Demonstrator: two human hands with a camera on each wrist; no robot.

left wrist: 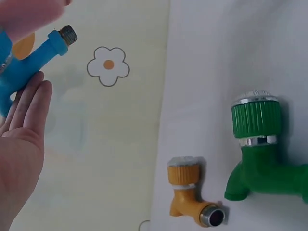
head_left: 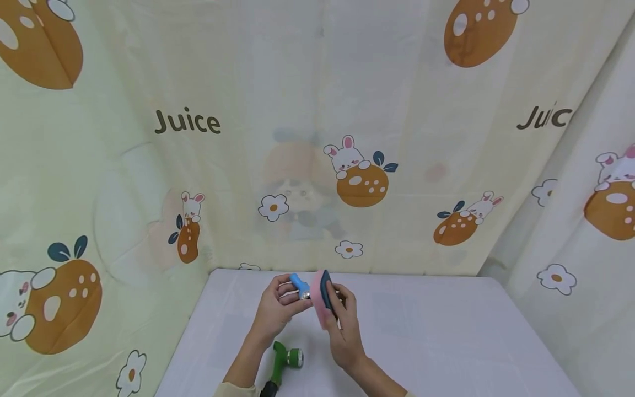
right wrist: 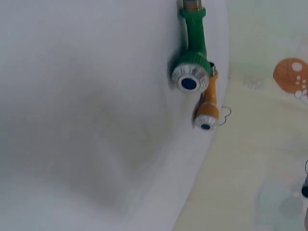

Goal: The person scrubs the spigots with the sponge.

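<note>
In the head view, my left hand [head_left: 272, 310] holds a blue plastic tap [head_left: 299, 283] above the table, thumb below it and fingers behind. The left wrist view shows the same blue tap [left wrist: 41, 55] with its threaded end pointing up and right, fingers along its underside. My right hand [head_left: 345, 331] grips a pink sponge [head_left: 318, 309] with a dark blue back [head_left: 325, 289]. Its pink face stands right at the tap's near end. A blurred pink part of the sponge [left wrist: 31, 14] shows over the tap in the left wrist view.
A green tap [head_left: 279, 361] with a black end lies on the white table [head_left: 426, 336], below and between my forearms. Near it lies a smaller orange tap [left wrist: 185, 187], hidden by my left hand in the head view. A printed curtain [head_left: 278, 110] hangs behind the table.
</note>
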